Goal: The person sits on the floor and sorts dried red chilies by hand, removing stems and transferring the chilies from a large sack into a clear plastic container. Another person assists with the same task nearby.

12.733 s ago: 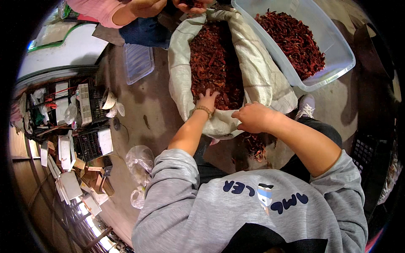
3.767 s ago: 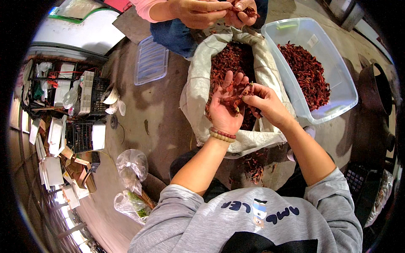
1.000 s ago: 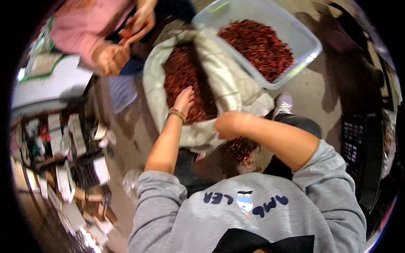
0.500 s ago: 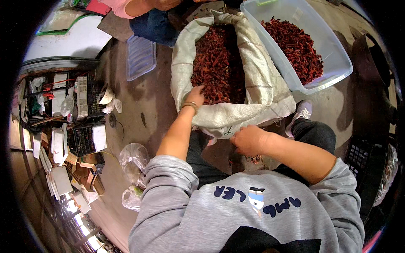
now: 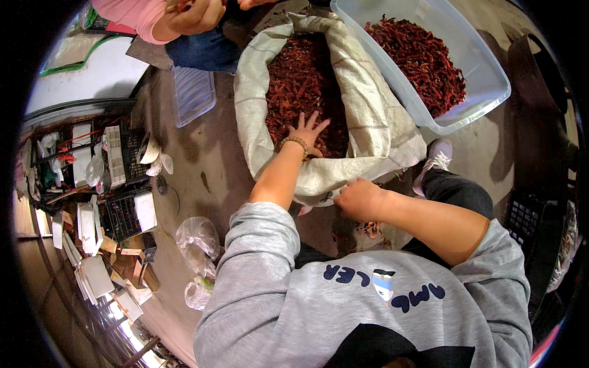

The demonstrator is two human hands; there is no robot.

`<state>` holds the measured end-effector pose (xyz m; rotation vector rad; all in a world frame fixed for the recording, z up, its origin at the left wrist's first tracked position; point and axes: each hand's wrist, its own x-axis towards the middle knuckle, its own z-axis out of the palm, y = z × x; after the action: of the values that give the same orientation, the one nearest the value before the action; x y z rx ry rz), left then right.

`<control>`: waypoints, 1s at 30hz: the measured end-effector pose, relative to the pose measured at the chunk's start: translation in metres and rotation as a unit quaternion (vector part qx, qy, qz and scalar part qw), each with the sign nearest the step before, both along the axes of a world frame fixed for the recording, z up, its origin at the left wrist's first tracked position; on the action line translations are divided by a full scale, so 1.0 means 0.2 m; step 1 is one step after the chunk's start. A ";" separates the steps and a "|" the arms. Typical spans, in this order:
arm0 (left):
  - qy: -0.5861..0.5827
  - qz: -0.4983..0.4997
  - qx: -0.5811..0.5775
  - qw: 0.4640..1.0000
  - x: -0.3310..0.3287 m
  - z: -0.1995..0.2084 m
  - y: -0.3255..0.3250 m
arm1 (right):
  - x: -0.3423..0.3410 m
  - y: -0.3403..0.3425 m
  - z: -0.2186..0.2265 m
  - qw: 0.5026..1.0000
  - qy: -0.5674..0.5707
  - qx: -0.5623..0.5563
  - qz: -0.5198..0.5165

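A white woven sack [image 5: 375,132] with a rolled-down rim stands in front of me, filled with dried red chilies [image 5: 300,80]. Over the near part of the chilies my left hand [image 5: 306,136] lies open, fingers spread, a beaded bracelet on its wrist. It grips nothing. My right hand [image 5: 359,200] is closed low beside the sack's near side; its fingertips are hidden, so whatever they hold cannot be made out. More dried chilies are heaped in a clear plastic tub [image 5: 494,101] right behind the sack.
Another person's hand [image 5: 195,15] shows at the top left, closed around something reddish. A clear plastic lid [image 5: 195,98] lies on the floor left of the sack. Plastic bags [image 5: 197,239] lie nearer me. Black crates [image 5: 119,214] and boards crowd the left; a dark round container [image 5: 534,73] stands right.
My left hand has moved right from the sack's left rim and spread its fingers over the chilies. My right hand stays low by the sack. The other person's hand has come further into view.
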<state>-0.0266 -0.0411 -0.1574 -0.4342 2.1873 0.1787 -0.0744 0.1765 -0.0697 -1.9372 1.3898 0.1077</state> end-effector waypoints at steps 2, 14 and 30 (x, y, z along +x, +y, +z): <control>-0.040 -0.031 0.004 0.999 0.02 -0.05 0.04 | 0.00 0.01 0.00 1.000 0.001 -0.003 0.007; 0.007 -0.102 0.032 0.994 0.22 -0.06 0.08 | 0.02 0.04 0.04 1.000 -0.004 -0.010 0.002; 0.079 -0.111 0.055 0.989 0.30 -0.15 0.13 | 0.00 -0.02 0.09 1.000 -0.017 0.011 -0.007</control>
<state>0.0337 -0.0144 -0.1871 -0.1147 2.3483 0.2170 -0.0743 0.1724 -0.0508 -1.9026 1.3729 0.0833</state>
